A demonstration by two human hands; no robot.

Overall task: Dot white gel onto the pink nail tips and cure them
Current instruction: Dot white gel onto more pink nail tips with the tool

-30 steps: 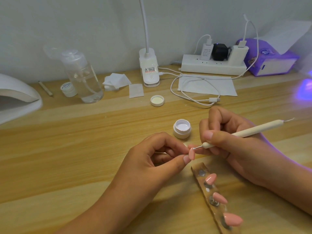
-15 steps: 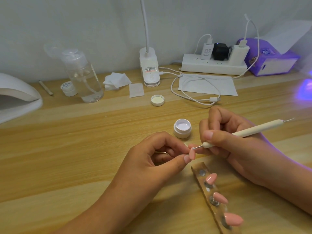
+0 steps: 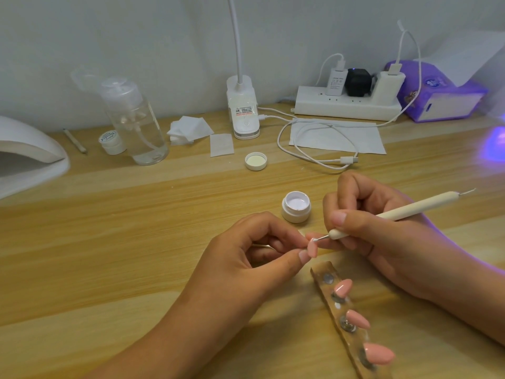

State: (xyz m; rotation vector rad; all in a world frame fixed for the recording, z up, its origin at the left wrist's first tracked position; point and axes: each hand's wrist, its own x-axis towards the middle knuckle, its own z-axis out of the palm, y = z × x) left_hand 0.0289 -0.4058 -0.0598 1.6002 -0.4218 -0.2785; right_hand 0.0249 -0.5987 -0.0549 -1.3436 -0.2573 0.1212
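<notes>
Pink almond-shaped nail tip [image 3: 312,249] pinched by our left hand [image 3: 246,258], thumb and forefinger, just beside clear holder strip [image 3: 321,269]. Our right hand [image 3: 382,242] grips cream dotting pen [image 3: 410,209], metal point touching tip. Barely moved over last second: dotting likely ongoing. Open white gel pot [image 3: 296,207] near; bare wooden table [image 3: 136,242] leftward.

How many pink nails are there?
4. One held tip is pinched in the left hand. Three sit on the strip: top tip, middle tip, bottom tip. None looks hidden.
</notes>
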